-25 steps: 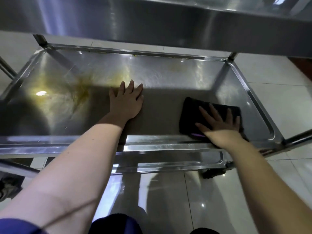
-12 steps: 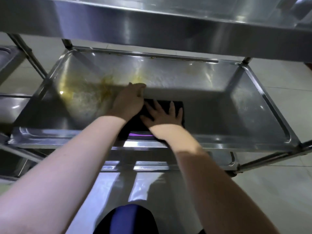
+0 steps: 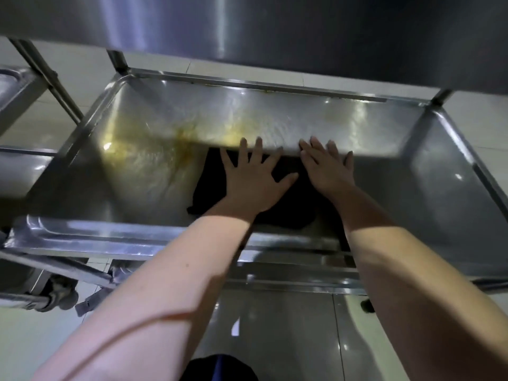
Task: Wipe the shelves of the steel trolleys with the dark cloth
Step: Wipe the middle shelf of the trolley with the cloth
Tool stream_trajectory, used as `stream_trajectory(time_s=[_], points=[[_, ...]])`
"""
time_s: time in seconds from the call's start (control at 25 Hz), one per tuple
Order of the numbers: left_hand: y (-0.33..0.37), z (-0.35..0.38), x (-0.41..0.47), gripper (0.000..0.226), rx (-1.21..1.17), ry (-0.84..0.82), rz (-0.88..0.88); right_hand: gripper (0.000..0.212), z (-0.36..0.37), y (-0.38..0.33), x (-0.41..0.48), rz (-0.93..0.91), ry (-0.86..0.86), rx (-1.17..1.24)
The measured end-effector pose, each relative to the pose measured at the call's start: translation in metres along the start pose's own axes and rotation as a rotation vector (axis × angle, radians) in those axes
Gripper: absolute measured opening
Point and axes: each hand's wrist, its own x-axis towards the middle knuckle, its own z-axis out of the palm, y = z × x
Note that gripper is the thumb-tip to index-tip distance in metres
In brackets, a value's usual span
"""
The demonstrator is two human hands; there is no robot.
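The dark cloth (image 3: 288, 207) lies spread on the trolley's steel shelf (image 3: 110, 237), near the middle and toward the front rim. My left hand (image 3: 253, 180) presses flat on the cloth's left part with its fingers spread. My right hand (image 3: 330, 169) lies flat beside it on the cloth's right edge, fingers apart and pointing toward the back wall. A yellow-brown stain (image 3: 176, 149) covers the shelf just left of the cloth. My hands hide much of the cloth.
The upper shelf (image 3: 275, 28) hangs low over the hands and shades the front half. A second steel trolley (image 3: 16, 86) stands at the left, with a caster wheel (image 3: 57, 298) below it. Glossy floor tiles (image 3: 275, 325) lie underneath.
My right hand slid the cloth from the shelf's right side to the middle. My left hand moved onto the cloth, which now lies spread wider under both hands.
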Motion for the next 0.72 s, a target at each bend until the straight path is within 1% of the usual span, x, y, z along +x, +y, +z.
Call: stream_trajectory(time_s=[0.16, 0.24, 0.36, 0.44, 0.6, 0.64, 0.72], points=[[-0.028, -0.009, 0.073, 0.08, -0.008, 0.03, -0.024, 0.051, 0.01, -0.005, 0.0, -0.01, 0.026, -0.181], [-0.032, -0.013, 0.101, 0.08, -0.005, 0.038, -0.02, 0.051, 0.011, -0.005, 0.0, -0.012, 0.046, -0.206], [-0.029, -0.013, 0.113, 0.077, 0.03, 0.092, 0.012, 0.051, 0.009, -0.003, 0.002, -0.012, 0.065, -0.229], [-0.025, -0.013, 0.097, 0.076, 0.061, 0.084, 0.025, 0.05, 0.009, -0.002, 0.002, -0.002, 0.058, -0.222], [-0.03, -0.019, 0.021, 0.094, 0.053, -0.09, 0.023, 0.05, 0.006, -0.001, 0.002, 0.004, 0.057, -0.197], [-0.036, -0.019, -0.004, 0.095, 0.057, -0.12, 0.042, 0.05, 0.006, -0.001, 0.002, 0.001, 0.062, -0.201], [-0.048, -0.016, -0.055, 0.085, 0.062, -0.164, 0.036, 0.05, 0.005, -0.002, 0.001, -0.006, 0.06, -0.197]])
